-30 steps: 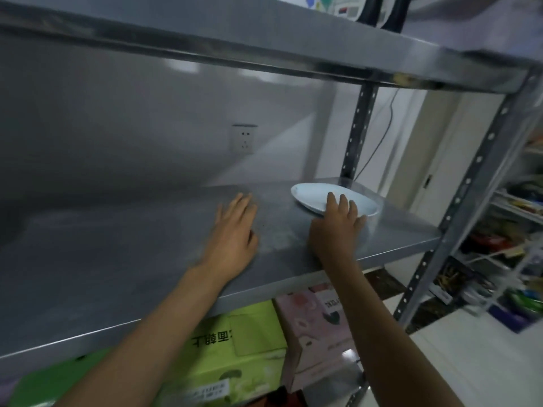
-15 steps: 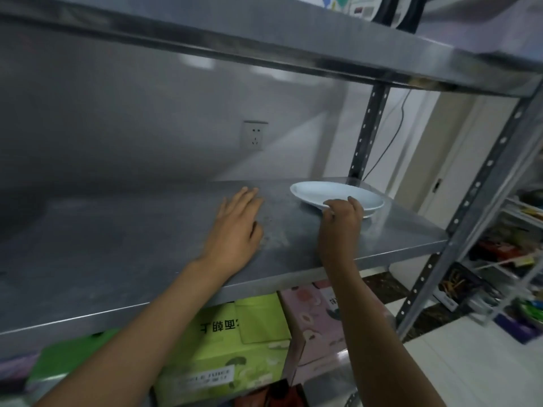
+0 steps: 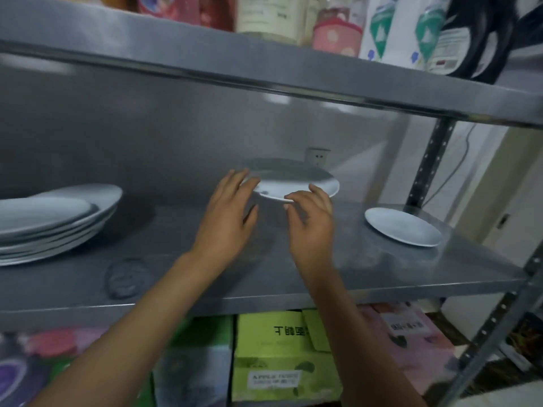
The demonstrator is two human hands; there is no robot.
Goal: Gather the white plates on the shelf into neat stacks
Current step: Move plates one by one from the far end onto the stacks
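Head view: we've got a plate [image 3: 296, 183] up off the shelf [image 3: 338, 277], right hand [image 3: 308, 221] pinching its near rim, left hand [image 3: 229, 212] with fingers [image 3: 235, 180] spread at its left edge. Stack [image 3: 53, 221] waits far left, one loose plate [image 3: 404, 227] far right. We'd keep it level, carry left, centre it, lower gently.

bare steel between the plates
plate stack [image 3: 55, 218] blocks the left; single plate [image 3: 404, 227] the right; shelf [image 3: 264, 274] front lies open
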